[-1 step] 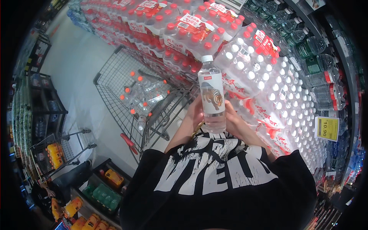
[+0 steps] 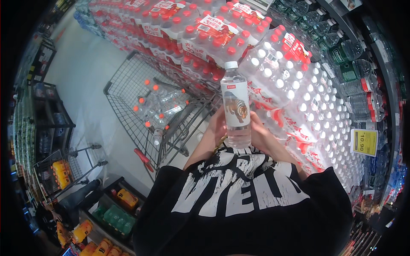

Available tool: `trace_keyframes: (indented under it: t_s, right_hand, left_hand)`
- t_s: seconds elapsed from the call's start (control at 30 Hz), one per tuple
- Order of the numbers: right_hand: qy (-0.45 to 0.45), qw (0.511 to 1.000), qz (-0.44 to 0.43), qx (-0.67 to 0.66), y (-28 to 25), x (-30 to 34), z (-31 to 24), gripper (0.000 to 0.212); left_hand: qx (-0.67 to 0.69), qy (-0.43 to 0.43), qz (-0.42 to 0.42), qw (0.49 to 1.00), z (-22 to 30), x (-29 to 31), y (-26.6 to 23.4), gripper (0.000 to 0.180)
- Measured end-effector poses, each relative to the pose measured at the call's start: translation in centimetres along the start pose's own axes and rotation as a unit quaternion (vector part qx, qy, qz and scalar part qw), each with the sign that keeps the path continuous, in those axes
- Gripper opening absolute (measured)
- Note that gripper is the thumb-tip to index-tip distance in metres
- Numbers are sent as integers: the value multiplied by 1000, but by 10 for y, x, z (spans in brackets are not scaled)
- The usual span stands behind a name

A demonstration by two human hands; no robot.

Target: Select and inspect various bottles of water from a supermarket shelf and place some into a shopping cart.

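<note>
A clear water bottle point(image 2: 236, 104) with a white cap and a white label bearing a tiger picture stands upright in front of my chest. My left hand point(image 2: 219, 123) grips its left side and my right hand point(image 2: 259, 133) its right side; the fingers curl behind it and are partly hidden. Just left of my hands is a grey wire shopping cart point(image 2: 124, 114) with a red handle part point(image 2: 143, 160). Inside it lie several clear bottles with orange caps point(image 2: 164, 100).
Shrink-wrapped red-capped bottle packs point(image 2: 209, 40) are stacked ahead, white-capped packs point(image 2: 314, 111) to the right. Bottle shelves with a yellow price tag point(image 2: 364, 143) line the far right. At lower left are another cart point(image 2: 79, 160), a person's dark-clothed leg point(image 2: 83, 194) and a dark crate point(image 2: 128, 226).
</note>
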State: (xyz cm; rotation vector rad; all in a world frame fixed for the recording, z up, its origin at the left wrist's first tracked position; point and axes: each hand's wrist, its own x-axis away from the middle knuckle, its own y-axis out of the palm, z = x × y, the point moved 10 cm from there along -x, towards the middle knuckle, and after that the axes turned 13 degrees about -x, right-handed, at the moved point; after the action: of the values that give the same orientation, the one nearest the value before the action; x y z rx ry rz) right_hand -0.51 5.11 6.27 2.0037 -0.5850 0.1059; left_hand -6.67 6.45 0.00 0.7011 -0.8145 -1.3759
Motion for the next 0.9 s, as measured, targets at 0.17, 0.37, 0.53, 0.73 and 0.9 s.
trace_keyframes:
  t_s: [0.17, 0.37, 0.53, 0.73, 0.9]
  right_hand:
    - [0, 999, 18, 39, 0, -1, 4, 48]
    - [-89, 986, 93, 108, -1, 3, -15, 50]
    - [-245, 923, 128, 268, 12, 11, -29, 69]
    - [-321, 711, 222, 585, 47, 25, -45, 77]
    - [-320, 698, 229, 599, 52, 27, -38, 78]
  left_hand:
    - [162, -28, -142, 976, 8, 6, 33, 70]
    - [17, -6, -109, 994, 15, -2, 26, 69]
    - [58, -43, -198, 977, 8, -3, 58, 66]
    - [18, -43, -178, 983, -6, -6, 53, 61]
    - [13, -56, -148, 987, 0, 0, 51, 61]
